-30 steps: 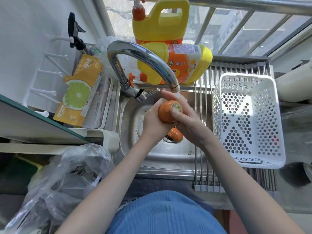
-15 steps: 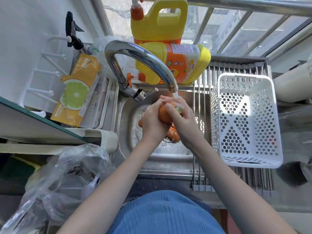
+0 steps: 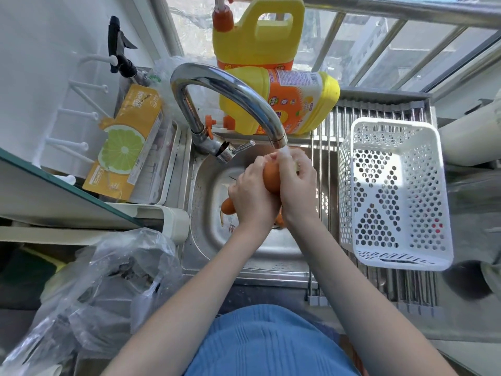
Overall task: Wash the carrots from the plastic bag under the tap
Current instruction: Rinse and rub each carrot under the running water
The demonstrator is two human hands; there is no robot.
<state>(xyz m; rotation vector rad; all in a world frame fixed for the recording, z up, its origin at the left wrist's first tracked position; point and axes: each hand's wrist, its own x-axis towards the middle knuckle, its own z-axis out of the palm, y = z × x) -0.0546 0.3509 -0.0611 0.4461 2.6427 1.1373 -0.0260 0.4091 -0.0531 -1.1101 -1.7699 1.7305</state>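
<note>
1. Item under wash: one carrot [image 3: 271,176], held between both hands directly below the spout of the tap [image 3: 230,96], over the sink [image 3: 206,164]. Water runs onto its upper end.
2. Handling, judged: the carrot is stiff and fairly light and will not crush under grip, but its wet skin is likely slippery. The thick mid-body is the soundest place to hold; the tapered end offers little purchase.
3. Left hand [image 3: 250,198]: fingers curled round the left flank and lower body of the carrot, knuckles toward the camera.
4. Right hand [image 3: 296,185]: fingers curled over the right flank and upper end, fingertips under the stream. The orange body shows only in the gap between the two hands; its lower end is hidden.
5. Further carrots [image 3: 227,206] lie on the sink floor near the drain, beneath and partly hidden by the hands. Count cannot be told.
6. The plastic bag [image 3: 108,280] sits crumpled on the worktop left of the sink; contents not readable.
7. A white basket [image 3: 393,194] rests on the drying rack to the right, apart from the hands.
</note>
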